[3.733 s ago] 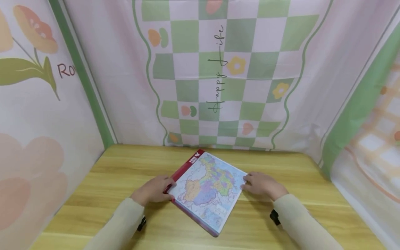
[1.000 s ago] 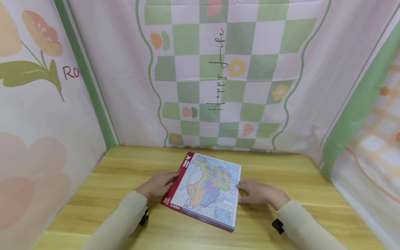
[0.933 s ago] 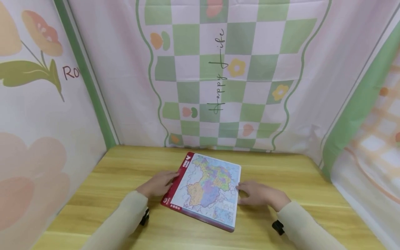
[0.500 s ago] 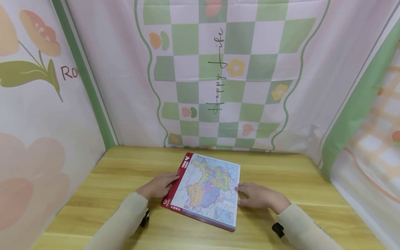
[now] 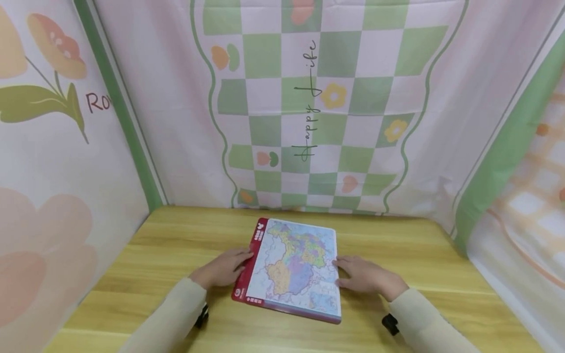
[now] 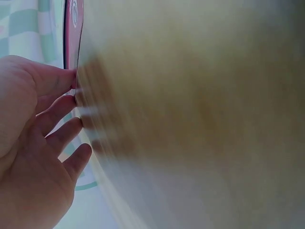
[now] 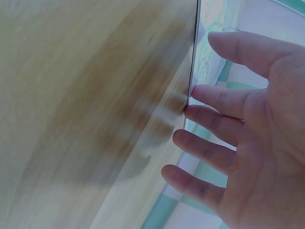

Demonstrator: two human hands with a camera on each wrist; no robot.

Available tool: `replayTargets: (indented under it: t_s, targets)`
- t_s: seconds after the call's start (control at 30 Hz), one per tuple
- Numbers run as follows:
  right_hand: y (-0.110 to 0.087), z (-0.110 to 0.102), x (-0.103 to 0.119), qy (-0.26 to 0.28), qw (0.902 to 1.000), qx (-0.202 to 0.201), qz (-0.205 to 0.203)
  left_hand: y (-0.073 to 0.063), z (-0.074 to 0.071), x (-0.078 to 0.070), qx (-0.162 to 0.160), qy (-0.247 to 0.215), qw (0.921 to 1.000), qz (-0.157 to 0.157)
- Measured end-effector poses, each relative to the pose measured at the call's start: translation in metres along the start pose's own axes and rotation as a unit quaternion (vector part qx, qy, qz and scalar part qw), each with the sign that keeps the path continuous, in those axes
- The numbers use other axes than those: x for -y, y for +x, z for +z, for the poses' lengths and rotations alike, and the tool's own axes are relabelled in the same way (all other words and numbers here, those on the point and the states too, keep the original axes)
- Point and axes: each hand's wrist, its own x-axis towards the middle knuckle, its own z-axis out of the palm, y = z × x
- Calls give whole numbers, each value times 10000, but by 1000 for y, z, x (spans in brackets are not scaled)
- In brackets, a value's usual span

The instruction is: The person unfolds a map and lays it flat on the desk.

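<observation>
A flat map board (image 5: 293, 267), with a red strip along its left side and a coloured map on its face, lies on the wooden table, turned slightly askew. My left hand (image 5: 223, 267) rests at the red strip. In the left wrist view its thumb and index fingertip touch the board's red edge (image 6: 74, 33), and the other fingers spread loosely below. At the opposite side, my right hand (image 5: 367, 275) has fingertips against the board's right edge. The right wrist view shows those fingers (image 7: 209, 121) spread and nearly straight, the thumb raised above the board.
The wooden table (image 5: 167, 245) extends on both sides of the board. Behind it hangs a curtain (image 5: 300, 98) with green checks and flowers. More printed cloth (image 5: 48, 162) closes off the left, and a green-edged cloth (image 5: 499, 162) the right.
The board has turned counterclockwise from a diagonal position, its near corner swinging right. My left hand no longer holds its left corner and is at the red strip; my right hand stays along the right edge.
</observation>
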Motion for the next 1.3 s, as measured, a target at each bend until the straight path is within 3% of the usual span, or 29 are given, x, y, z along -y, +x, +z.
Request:
replayTargets:
  t_s: [0.17, 0.5, 0.8, 1.0, 1.17, 1.3]
  targets:
    - [1, 2, -2, -87, 9998, -140, -60, -4, 0, -4, 10, -106, 9999, 99]
    - [4, 4, -9, -96, 9997, -214, 28, -8, 3, -3, 28, -263, 9996, -30]
    - [3, 3, -9, -48, 9996, -254, 92, -6, 6, 1, -20, -374, 9993, 37]
    - [3, 3, -13, 98, 9991, -405, -77, -5, 7, 0, -124, -381, 9992, 62]
    - [5, 4, -19, 723, 9946, -716, -207, -4, 3, -3, -335, -1114, 9931, -127]
    - [3, 3, -21, 1323, 9872, -880, -147, -7, -1, -5, -434, -2146, 9743, -522]
